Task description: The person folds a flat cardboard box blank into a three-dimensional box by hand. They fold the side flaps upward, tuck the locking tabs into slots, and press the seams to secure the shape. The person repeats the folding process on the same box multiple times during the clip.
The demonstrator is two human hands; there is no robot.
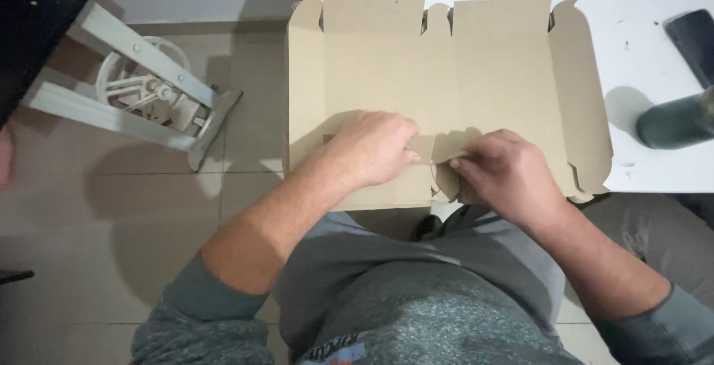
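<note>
Tiled floor below, white table (639,30) at upper right. Flat unfolded cardboard box blank (446,68) overhangs table's left edge (near edge above person's lap). Left hand (375,146) pressed on blank's near panel, fingers curled. Right hand (506,175) pinches small near-edge flap (445,163) just beside left fingertips. Dark green bottle (673,121) lies right of blank.

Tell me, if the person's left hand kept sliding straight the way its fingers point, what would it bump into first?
Most likely the right hand. The left hand points rightward across the flat cardboard sheet, and the fingertips of both nearly meet at a small middle flap; whether they already touch is unclear.
</note>
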